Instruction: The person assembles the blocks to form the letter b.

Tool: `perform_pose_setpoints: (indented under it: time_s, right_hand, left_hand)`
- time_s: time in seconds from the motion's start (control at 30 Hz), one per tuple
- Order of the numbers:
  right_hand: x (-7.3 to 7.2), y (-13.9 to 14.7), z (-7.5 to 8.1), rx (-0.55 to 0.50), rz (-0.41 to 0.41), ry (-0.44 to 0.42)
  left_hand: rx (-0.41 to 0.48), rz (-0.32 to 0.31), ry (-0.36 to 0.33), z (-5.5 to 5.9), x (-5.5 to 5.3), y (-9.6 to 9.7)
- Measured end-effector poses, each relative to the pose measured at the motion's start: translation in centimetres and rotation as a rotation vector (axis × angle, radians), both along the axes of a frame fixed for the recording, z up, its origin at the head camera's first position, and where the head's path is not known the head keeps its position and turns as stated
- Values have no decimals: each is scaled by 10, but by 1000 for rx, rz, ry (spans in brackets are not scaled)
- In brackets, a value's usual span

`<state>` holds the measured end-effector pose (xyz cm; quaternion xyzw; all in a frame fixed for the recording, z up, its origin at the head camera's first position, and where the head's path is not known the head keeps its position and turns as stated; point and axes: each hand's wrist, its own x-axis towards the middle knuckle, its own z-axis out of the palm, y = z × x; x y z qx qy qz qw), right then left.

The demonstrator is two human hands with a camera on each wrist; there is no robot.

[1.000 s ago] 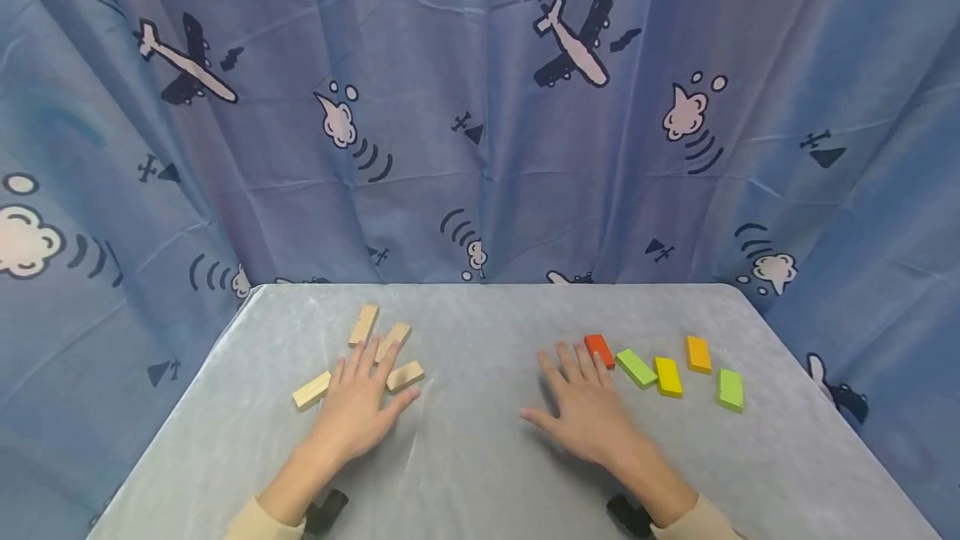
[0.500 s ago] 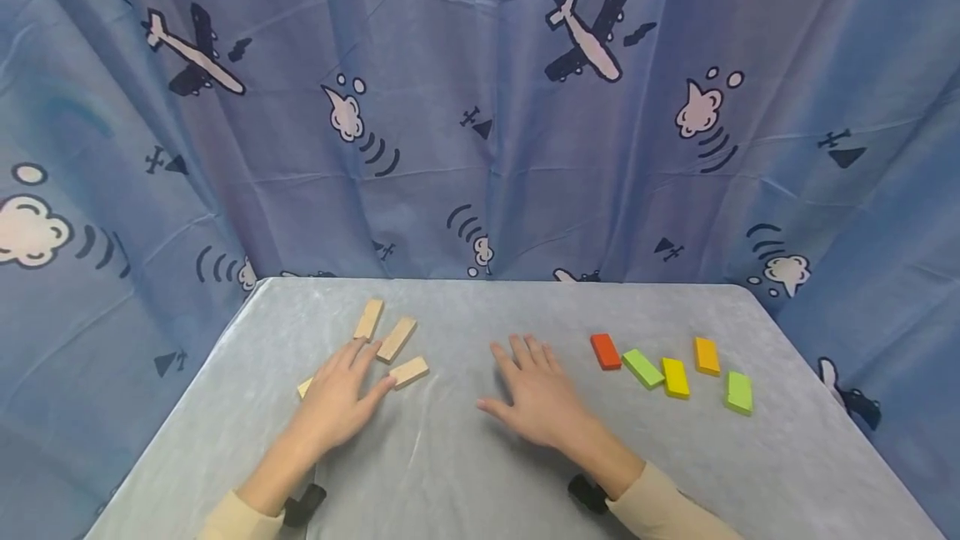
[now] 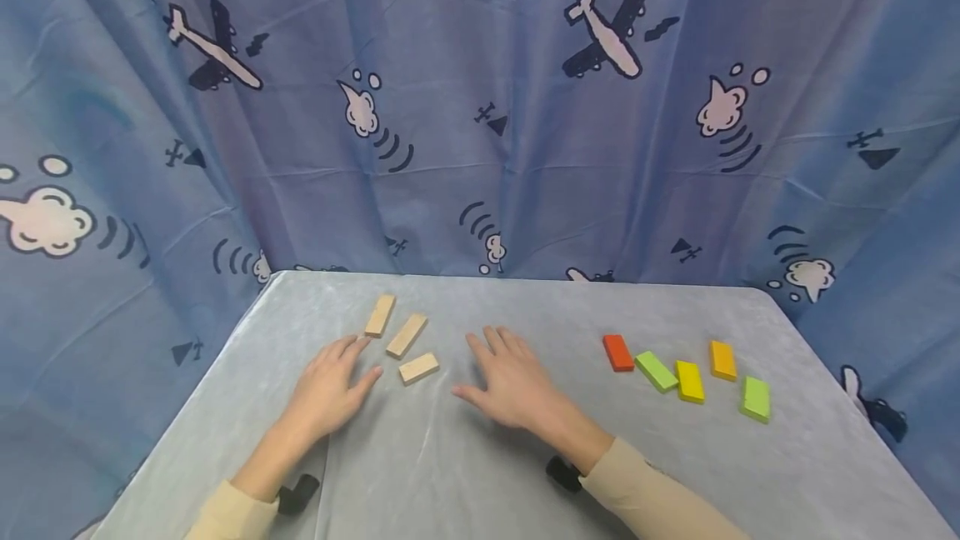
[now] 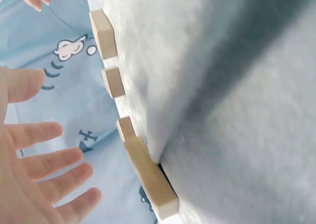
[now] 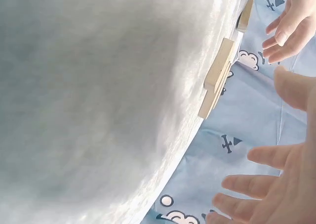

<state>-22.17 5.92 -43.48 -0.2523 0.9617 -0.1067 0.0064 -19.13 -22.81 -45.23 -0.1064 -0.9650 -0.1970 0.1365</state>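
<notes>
My left hand (image 3: pixel 324 390) is held over the left part of the table, fingers spread and relaxed, holding nothing. Just past its fingertips lie plain wooden blocks: one at the back (image 3: pixel 380 316), a slanted one (image 3: pixel 407 336) and a nearer one (image 3: pixel 418 368). A further long wooden block (image 4: pixel 150 174) shows in the left wrist view; in the head view the left hand hides it. Right of these blocks my right hand (image 3: pixel 510 377) hovers near the table's middle, fingers spread and nothing in its grasp. The right wrist view shows a gap between its fingers (image 5: pixel 249 186) and the wooden blocks.
On the right lie a red block (image 3: pixel 618 353), a green block (image 3: pixel 656 372), a yellow block (image 3: pixel 690 382), an orange block (image 3: pixel 723 360) and another green block (image 3: pixel 755 399). A grey-white cloth covers the table (image 3: pixel 450 473). A blue patterned curtain (image 3: pixel 420 107) hangs behind.
My right hand has moved left, from beside the red block to the table's middle. My left hand has drawn back and left, uncovering wooden blocks. The head view has shifted slightly.
</notes>
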Motion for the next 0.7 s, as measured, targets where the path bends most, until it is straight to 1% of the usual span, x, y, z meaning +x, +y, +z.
perform_pose_setpoints:
  time_s: [0.23,0.47,0.6,0.7]
  right_hand:
    - [-11,-16,2,-16,36,-8]
    - [-22,-31,5,-38,75,-15]
    - [-30,-39,6,-47,80,-2]
    - [-36,-46,5,-58,100,10]
  left_hand:
    - [1,7,-9,0,-2,-9]
    - [7,40,-44,-1,-4,-19]
    - [12,49,-52,-3,-4,-24]
    - [16,56,-57,-5,-1,-27]
